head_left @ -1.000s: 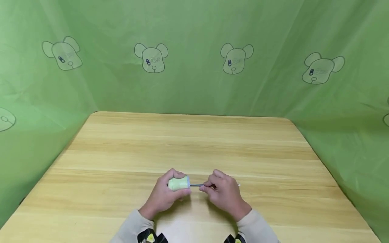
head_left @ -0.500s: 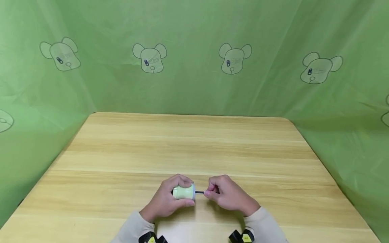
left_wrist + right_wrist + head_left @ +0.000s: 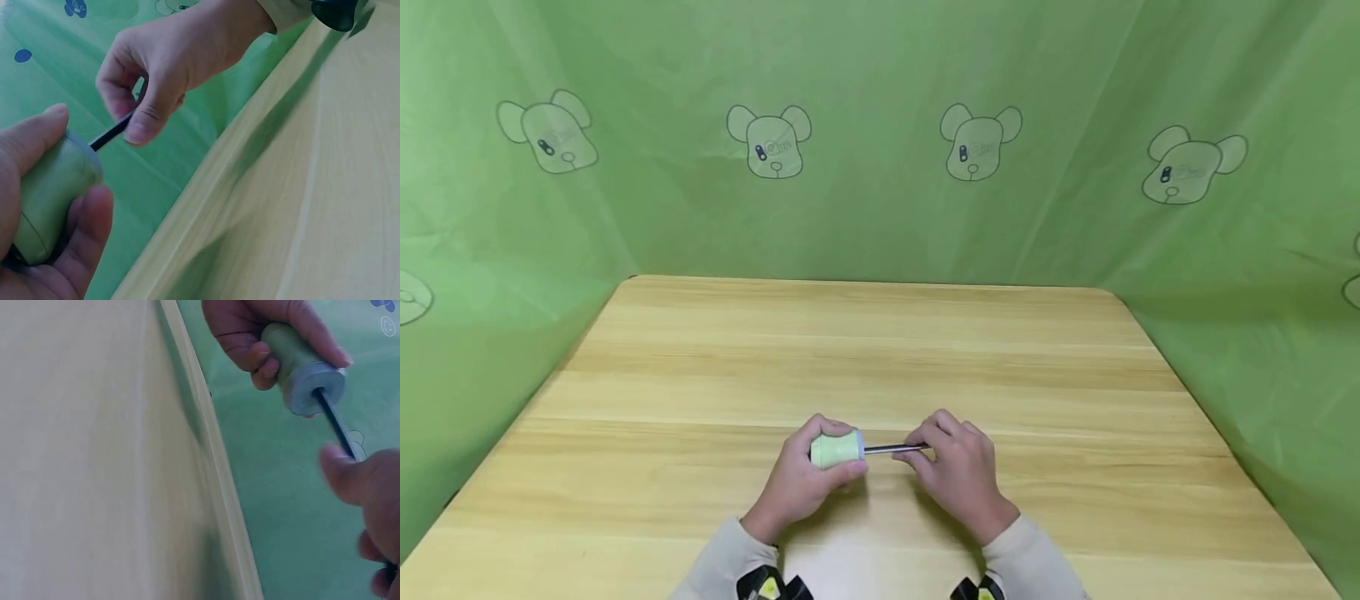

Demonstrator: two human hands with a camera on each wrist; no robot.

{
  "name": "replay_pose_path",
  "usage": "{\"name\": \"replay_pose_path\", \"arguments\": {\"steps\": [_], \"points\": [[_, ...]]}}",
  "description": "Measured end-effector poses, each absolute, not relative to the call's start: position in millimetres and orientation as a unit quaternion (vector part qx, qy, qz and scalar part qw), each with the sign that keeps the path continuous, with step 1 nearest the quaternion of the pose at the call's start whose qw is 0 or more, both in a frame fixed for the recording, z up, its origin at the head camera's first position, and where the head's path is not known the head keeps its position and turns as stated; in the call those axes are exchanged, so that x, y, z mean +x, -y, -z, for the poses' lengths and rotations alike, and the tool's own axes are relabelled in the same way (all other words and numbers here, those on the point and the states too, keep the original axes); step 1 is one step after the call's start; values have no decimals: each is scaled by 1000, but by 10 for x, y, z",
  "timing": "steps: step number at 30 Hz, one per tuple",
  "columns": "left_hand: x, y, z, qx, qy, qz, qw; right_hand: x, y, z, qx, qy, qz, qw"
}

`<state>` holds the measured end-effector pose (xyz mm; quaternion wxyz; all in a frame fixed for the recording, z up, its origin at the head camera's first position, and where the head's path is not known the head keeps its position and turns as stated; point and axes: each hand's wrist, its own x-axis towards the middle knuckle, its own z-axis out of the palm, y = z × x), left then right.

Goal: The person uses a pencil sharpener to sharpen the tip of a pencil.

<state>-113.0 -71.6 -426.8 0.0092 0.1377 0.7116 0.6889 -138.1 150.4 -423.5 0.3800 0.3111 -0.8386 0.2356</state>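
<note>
My left hand (image 3: 801, 475) grips a light green, waisted pencil sharpener (image 3: 835, 450) with a pale blue end face. The sharpener (image 3: 303, 369) lies on its side in the hand, its blue face turned to the right. A dark, thin pencil (image 3: 883, 449) runs from the hole in that face. My right hand (image 3: 958, 471) pinches the pencil between thumb and fingers, some way off from the sharpener. In the left wrist view the dark shaft (image 3: 112, 133) spans the gap between the hands. Fingers and palm hide the pencil's far part.
Both hands are over the near part of a light wooden table (image 3: 865, 358). A green curtain (image 3: 872, 225) printed with bear heads surrounds its back and sides. Black wrist cameras (image 3: 771, 586) sit at the sleeves.
Half a second ago the hands were closer together and nearer the body. Now they are farther apart and slightly forward, with more of the pencil showing between them. Both holds are kept.
</note>
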Motion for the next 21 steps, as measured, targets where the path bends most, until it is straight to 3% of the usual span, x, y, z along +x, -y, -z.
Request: {"name": "replay_pose_path", "arguments": {"steps": [4,9,12,15,17,19,21], "points": [[-1143,724,4259,135,-700,-700,35,-1412,-1502,4262,336,803,-238,430],[-1157,741,4252,126,-699,-702,50,-1386,-1492,4253,351,803,-261,405],[-1165,752,4260,150,-707,-690,40,-1337,-1502,4189,338,839,-302,301],[-1174,768,4281,200,-727,-657,6,-1300,-1526,4094,300,865,-389,101],[-1180,776,4296,228,-740,-633,-20,-1286,-1535,4046,252,870,-425,5],[-1179,780,4315,238,-749,-618,-37,-1276,-1531,4035,224,881,-417,-16],[-1175,777,4329,230,-752,-616,-39,-1268,-1517,4058,224,908,-351,52]]}}
